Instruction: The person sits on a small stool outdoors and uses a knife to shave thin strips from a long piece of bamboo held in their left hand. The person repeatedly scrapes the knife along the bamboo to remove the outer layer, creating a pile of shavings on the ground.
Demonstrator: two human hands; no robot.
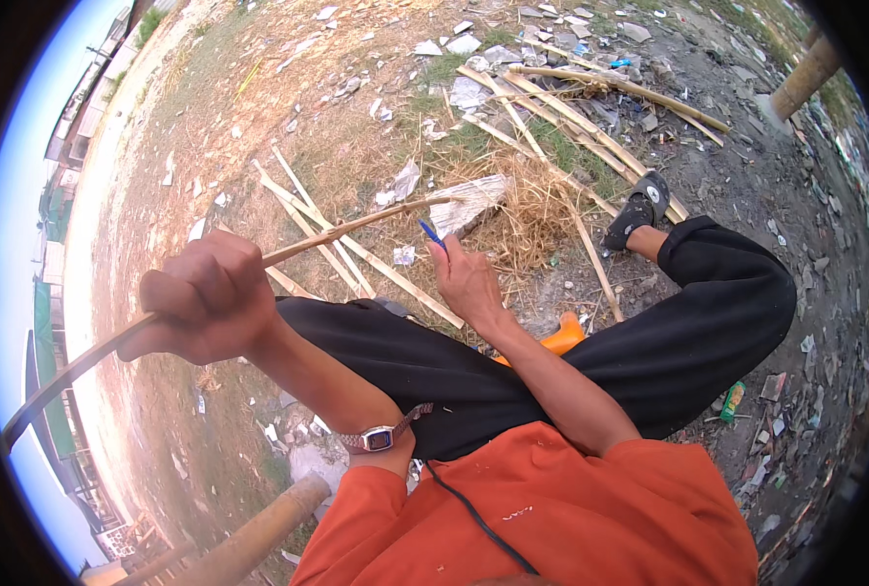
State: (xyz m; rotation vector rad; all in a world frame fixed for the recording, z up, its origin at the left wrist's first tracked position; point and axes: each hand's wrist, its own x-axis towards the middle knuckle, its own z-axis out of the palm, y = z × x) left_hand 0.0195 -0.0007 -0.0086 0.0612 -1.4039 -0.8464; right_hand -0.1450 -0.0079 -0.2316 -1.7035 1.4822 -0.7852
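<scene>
My left hand (205, 298), wearing a watch further down the arm, is closed in a fist around a long, thin bamboo strip (361, 225). The strip slants from the lower left rim up to the middle, its far end above a pale flat slab (473, 200). My right hand (470, 285) is closed on a slim blue pen-like tool (431, 233). Only the tool's blue end sticks out past the fingers, so its exact kind is hidden. Its tip is just below the strip's far end, with a visible gap between them.
Several split bamboo pieces (307, 213) lie crossed ahead of my knees, with more (591, 137) at the far right. Dry straw (530, 210) is heaped near my shoe (639, 210). An orange plastic thing (563, 337) shows between my legs. Round posts (258, 532) stand lower left and upper right (805, 78).
</scene>
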